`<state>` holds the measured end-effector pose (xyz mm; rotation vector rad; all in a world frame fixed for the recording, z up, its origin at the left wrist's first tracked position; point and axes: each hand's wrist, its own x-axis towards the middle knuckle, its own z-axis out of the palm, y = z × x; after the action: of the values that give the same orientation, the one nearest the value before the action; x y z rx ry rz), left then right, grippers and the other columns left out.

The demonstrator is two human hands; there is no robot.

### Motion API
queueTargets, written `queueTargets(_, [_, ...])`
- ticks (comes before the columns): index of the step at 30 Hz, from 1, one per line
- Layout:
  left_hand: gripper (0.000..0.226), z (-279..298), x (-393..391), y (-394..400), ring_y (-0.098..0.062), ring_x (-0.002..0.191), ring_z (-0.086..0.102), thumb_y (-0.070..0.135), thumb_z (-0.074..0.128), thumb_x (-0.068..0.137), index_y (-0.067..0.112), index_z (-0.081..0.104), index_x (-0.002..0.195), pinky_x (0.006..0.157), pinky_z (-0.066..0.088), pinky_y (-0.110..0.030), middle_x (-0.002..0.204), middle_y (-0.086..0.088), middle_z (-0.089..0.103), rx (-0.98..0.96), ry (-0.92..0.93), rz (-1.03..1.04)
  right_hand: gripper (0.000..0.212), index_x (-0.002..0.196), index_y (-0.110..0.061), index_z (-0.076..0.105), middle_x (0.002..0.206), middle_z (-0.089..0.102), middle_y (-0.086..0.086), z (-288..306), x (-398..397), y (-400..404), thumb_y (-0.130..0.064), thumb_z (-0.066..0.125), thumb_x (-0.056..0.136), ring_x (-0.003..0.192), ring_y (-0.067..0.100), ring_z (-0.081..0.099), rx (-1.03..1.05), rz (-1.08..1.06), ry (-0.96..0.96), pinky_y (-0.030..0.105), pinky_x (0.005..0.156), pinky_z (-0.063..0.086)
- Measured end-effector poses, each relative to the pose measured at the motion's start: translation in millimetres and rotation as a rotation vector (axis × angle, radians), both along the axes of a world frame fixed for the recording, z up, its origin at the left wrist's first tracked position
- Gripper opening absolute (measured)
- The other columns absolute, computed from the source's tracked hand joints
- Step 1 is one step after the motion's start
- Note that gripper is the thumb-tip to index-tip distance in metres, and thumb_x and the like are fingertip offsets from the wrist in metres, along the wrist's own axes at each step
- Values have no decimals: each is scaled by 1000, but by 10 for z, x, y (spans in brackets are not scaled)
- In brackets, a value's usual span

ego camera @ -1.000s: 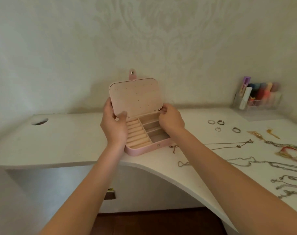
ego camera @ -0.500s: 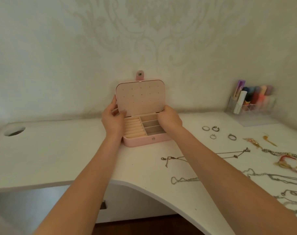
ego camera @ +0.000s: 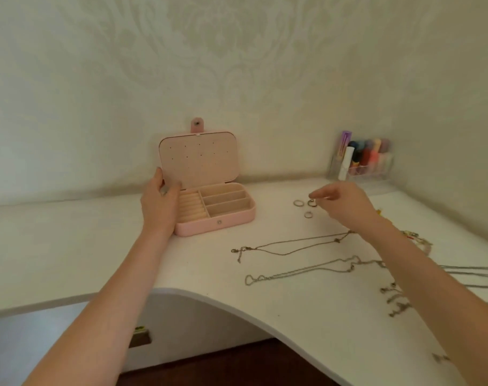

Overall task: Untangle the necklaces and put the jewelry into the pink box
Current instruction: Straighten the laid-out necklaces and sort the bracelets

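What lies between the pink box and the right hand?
In the head view, bare white desk runs from the pink box to three small rings lying just left of the right hand. Nothing else sits there.

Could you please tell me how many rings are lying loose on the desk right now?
3 rings show: left ring, one under the right hand's fingertips, one nearer. That hand may hide more.
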<state>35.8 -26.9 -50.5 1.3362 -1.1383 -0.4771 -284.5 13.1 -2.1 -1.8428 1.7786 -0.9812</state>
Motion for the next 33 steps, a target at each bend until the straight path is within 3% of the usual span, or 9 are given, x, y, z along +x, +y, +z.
queueTargets(3, [44, 24, -67, 115, -30, 121, 47, 19, 55, 87, 7, 52, 129, 104, 38, -42, 130, -17, 50, -115, -184, 178, 9, 93, -24, 71, 94, 66, -10, -37, -170, 218, -22, 69, 85, 84, 4, 59, 83, 72, 143, 9, 64, 37])
queueTargets(6, [32, 16, -178, 269, -33, 102, 50, 17, 52, 81, 0, 57, 107, 90, 38, -33, 109, -20, 52, -324, -406, 277, 4, 87, -25, 67, 93, 65, -8, -130, -334, 331, -21, 68, 86, 80, 3, 56, 38, -2, 218, 13, 62, 36])
queueTargets(9, [19, 45, -324, 394, -25, 91, 45, 14, 51, 78, 2, 55, 91, 80, 34, -31, 94, -15, 52, -424, -567, 257, 13, 97, -18, 71, 99, 67, -2, -177, -551, 396, -16, 59, 92, 87, 10, 55, -76, -121, 199, 18, 73, 34])
queueTargets(12, [10, 39, -393, 406, -23, 84, 43, 11, 52, 77, 4, 53, 84, 75, 35, -33, 85, -12, 52, -454, -684, 209, 21, 109, -21, 71, 108, 65, -1, -166, -672, 431, -20, 62, 91, 89, 11, 53, -13, -83, 197, 20, 77, 34])
queueTargets(19, [11, 11, -417, 371, -25, 71, 48, 19, 46, 77, 9, 49, 77, 68, 35, -32, 76, -3, 49, -419, -720, 83, 23, 111, -14, 70, 121, 65, 5, -253, -614, 385, -16, 64, 89, 113, 20, 57, 34, -82, 297, 23, 97, 35])
queueTargets(23, [12, 15, -430, 351, -24, 69, 46, 20, 45, 75, 9, 49, 76, 67, 34, -32, 75, -1, 47, -398, -724, 67, 12, 95, -12, 74, 102, 70, 3, -266, -570, 365, -12, 64, 88, 92, 17, 60, -3, -94, 342, 22, 82, 41])
queueTargets(26, [12, 9, -422, 347, -25, 69, 46, 20, 45, 76, 8, 48, 76, 67, 35, -32, 74, -1, 46, -386, -729, 49, 10, 88, -15, 66, 89, 66, 0, -309, -552, 360, -12, 57, 92, 81, 15, 58, -62, -52, 382, 24, 71, 42])
queueTargets(28, [12, 6, -412, 354, -24, 69, 45, 20, 45, 76, 9, 48, 76, 68, 33, -31, 74, 0, 45, -382, -730, 39, 9, 91, -14, 59, 86, 65, -2, -319, -506, 364, -16, 52, 95, 79, 13, 60, -97, -57, 239, 26, 71, 47])
queueTargets(33, [15, 13, -453, 381, -26, 71, 51, 24, 45, 79, 10, 51, 79, 70, 37, -32, 76, -2, 52, -343, -732, 19, 12, 92, -7, 54, 86, 72, 2, -194, -320, 378, -12, 45, 99, 74, 14, 70, -58, 41, -421, 23, 59, 54])
